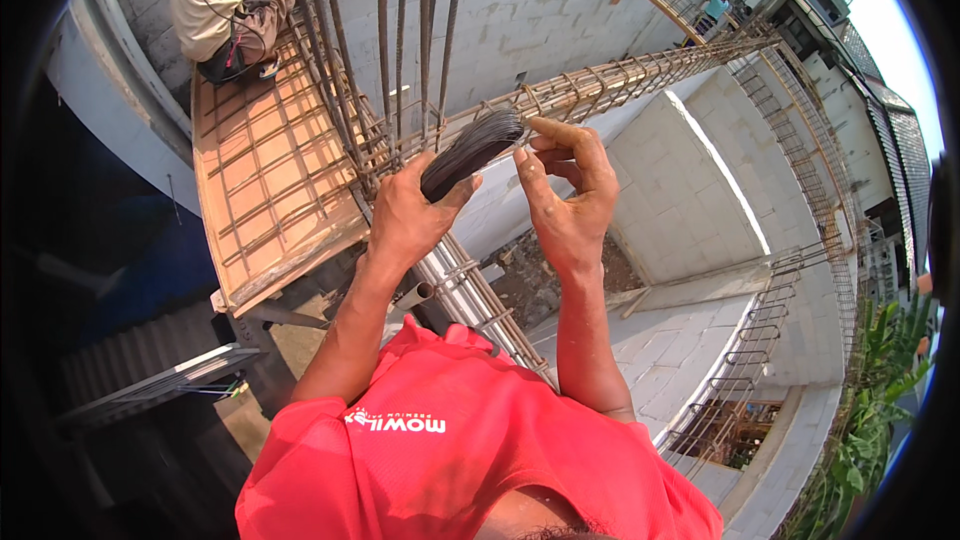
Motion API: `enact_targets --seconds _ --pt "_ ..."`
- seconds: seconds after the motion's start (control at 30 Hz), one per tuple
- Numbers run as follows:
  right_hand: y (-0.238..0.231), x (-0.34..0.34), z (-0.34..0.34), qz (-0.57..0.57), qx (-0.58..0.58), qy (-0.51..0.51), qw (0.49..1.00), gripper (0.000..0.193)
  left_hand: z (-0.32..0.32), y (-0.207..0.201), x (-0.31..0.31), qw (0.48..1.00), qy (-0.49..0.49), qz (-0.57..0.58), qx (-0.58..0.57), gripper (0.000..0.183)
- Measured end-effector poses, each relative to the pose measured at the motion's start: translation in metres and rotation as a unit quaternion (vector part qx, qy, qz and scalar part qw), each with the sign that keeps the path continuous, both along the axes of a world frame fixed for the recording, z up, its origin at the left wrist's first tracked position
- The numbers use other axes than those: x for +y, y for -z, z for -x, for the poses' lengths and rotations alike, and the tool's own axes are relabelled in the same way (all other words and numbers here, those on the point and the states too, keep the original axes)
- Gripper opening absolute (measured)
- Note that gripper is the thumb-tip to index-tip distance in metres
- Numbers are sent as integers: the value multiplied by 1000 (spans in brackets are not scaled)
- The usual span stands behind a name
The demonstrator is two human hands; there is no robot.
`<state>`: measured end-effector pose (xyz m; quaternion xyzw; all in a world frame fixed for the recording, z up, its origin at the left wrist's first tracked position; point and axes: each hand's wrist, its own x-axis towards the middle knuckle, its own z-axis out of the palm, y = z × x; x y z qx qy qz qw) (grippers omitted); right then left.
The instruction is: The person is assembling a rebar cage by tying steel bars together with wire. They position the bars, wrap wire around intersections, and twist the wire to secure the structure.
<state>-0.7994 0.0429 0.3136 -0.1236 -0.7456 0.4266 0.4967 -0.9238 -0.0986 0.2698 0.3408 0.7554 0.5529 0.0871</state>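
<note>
A bundle of thin dark tie wires is held up in front of my chest, tilted up to the right. My left hand is wrapped round its lower left end. At the upper right end, where the wire tips fan out, my right hand has its thumb and index finger close together at the tips. Whether a single wire lies in that pinch is too fine to make out. Just behind the bundle, upright steel bars rise from the reinforcement cage.
A long rebar cage beam runs away to the far right. At the left, a wooden formwork deck carries a rebar grid, with a seated person on it. Block walls drop to rubble ground below. Another person is far off.
</note>
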Motion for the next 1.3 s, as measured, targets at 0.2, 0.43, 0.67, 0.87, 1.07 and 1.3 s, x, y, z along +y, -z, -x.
enact_targets --seconds 0.2,0.43,0.67,0.87,1.07,1.3 --pt "-2 0 6 -42 7 13 999 18 2 5 3 1000 7 -1 -2 48" --pt "5 3 9 -102 41 23 994 18 0 9 3 1000 -6 -26 16 39" --pt "11 -8 3 -26 15 19 999 29 0 10 1 1000 0 -2 16 44" --pt "7 -3 -3 3 30 -71 997 21 3 13 -1 1000 20 -10 -2 43" --pt "-3 5 -19 166 -30 -227 959 13 4 22 -3 997 46 -62 -3 48" --pt "-10 15 -31 221 -112 -289 925 18 10 28 -8 992 108 -54 -24 54"
